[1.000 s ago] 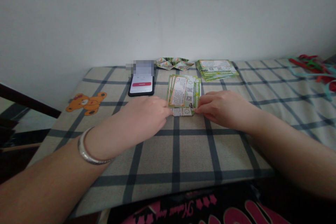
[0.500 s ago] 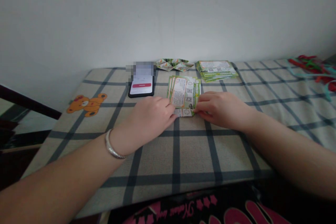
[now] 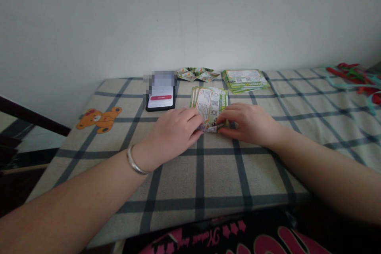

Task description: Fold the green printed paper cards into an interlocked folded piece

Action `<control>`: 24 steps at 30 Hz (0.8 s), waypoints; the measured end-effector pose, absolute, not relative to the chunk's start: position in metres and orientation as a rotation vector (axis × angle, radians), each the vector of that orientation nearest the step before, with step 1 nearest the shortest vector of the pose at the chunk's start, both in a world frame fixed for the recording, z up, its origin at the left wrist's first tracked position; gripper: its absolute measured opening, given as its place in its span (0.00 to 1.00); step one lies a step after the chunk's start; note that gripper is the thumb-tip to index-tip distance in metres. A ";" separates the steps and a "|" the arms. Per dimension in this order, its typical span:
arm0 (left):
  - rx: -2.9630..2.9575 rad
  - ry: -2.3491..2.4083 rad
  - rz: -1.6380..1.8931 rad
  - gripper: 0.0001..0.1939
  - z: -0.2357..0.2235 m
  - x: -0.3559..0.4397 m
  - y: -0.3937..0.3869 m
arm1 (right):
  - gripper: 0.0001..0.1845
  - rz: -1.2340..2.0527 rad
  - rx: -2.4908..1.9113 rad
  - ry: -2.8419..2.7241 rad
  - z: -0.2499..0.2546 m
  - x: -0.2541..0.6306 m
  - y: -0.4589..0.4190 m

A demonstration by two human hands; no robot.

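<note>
A small printed leaflet (image 3: 210,129), green and white, lies partly folded at the near edge of a spread of similar leaflets (image 3: 208,101). My left hand (image 3: 177,131), with a silver bangle on its wrist, pinches the leaflet's left end. At its right end, the thumb and fingers of my right hand (image 3: 250,125) are closed on the paper. The fingers cover both ends, so the exact shape of the folds there is hidden. Beyond the hands, folded paper pieces (image 3: 198,74) rest in a row near the wall.
A phone (image 3: 160,95) with a lit screen lies back left. Another leaflet stack (image 3: 247,79) sits back right. Red, green and pale blue strips (image 3: 357,79) lie at the far right. A bear picture (image 3: 99,119) is on the checked tablecloth (image 3: 178,178); a wall (image 3: 190,20) stands behind.
Both hands have shifted slightly, the left one to the right and the right one inward. The leaflet's near strip, flat before, now looks raised and bent between the fingers.
</note>
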State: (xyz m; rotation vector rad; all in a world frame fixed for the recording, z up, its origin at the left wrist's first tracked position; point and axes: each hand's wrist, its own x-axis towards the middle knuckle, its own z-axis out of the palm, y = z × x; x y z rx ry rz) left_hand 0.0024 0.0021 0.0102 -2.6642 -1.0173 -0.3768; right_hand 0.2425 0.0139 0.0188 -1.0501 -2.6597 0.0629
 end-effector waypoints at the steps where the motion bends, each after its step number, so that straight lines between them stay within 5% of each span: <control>1: -2.675 -1.025 -0.385 0.07 0.010 0.002 0.003 | 0.07 0.081 -1.032 -2.646 0.020 0.242 0.014; 17: -2.722 -1.044 -0.441 0.07 0.011 -0.001 0.005 | 0.07 -0.054 -0.792 -2.671 0.020 0.242 0.013; 24: -2.650 -1.061 -0.768 0.10 0.009 0.000 0.000 | 0.07 -0.105 -0.913 -2.548 0.023 0.244 0.014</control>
